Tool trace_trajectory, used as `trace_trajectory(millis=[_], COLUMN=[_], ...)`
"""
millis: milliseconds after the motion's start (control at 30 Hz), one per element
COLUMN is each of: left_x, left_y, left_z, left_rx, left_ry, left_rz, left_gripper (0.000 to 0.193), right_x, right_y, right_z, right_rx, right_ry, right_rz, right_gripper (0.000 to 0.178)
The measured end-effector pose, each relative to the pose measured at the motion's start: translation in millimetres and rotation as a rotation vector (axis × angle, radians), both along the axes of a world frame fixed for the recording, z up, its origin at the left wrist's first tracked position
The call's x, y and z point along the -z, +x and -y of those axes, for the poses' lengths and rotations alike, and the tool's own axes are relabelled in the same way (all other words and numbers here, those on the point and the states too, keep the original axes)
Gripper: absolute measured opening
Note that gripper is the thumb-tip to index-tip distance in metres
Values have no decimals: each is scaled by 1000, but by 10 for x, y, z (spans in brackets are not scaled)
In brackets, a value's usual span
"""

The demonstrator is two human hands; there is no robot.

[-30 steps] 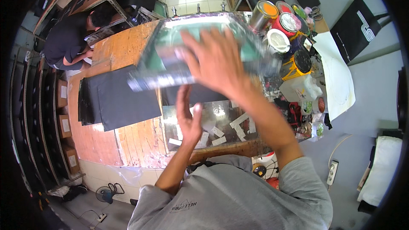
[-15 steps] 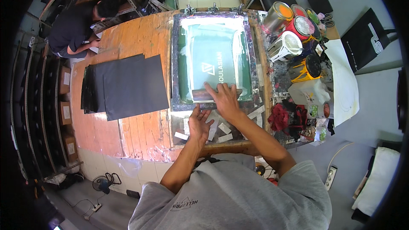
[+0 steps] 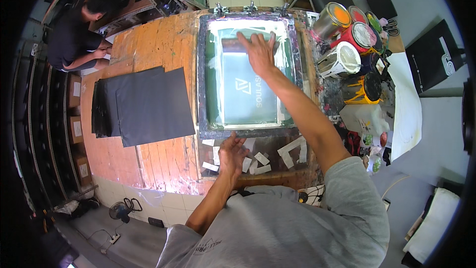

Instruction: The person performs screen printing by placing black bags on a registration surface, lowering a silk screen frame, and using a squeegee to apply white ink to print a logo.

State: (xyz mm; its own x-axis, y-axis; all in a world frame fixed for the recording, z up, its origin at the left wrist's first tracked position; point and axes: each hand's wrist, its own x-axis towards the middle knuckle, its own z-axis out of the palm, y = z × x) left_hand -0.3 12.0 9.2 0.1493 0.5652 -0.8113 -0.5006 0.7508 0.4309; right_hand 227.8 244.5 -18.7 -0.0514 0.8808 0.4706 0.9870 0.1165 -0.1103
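A screen-printing frame [image 3: 203,84] lies on the table in front of me, with green and pale mesh [image 3: 238,106] and white ink smears along its sides. My right hand [image 3: 260,53] presses a squeegee [image 3: 233,45] onto the mesh near the far end; the fingers lie spread over its top, and part of the blade is hidden beneath them. My left hand [image 3: 231,155] is at the near edge of the frame, a fingertip touching it. Its fingers are loosely bent and apart, with nothing seen in them. Metal clamps [image 3: 252,8] line the frame's far edge.
Black sheets [image 3: 156,104] are stacked on the wooden table [image 3: 163,161] to the left. Ink cans [image 3: 332,20], a white tub [image 3: 339,59] and dark rags crowd the right side. White tape strips [image 3: 262,159] lie below the frame. Another person [image 3: 74,39] crouches at far left near shelves.
My right hand has pushed the squeegee from the near end of the mesh to the far end. My left hand stays at the near edge, its fingers now more bent. The view has shifted slightly.
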Motion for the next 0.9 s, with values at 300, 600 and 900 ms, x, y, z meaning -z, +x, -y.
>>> trace_trajectory(millis=[300,600,900], left_x=[-28,-648,-993], left_y=[-65,-118,-143], left_z=[26,-160,-1119], left_rx=[9,53,66], left_ry=[42,200,914], left_rz=[16,50,103], left_gripper=[47,32,36], right_x=[-546,-1363,-2348], right_y=[42,-623,-215], right_z=[377,2066,1073], right_rx=[-134,-141,-161], right_ry=[-595,-179,223], right_rz=[-167,-25,-19], right_gripper=[76,72,53])
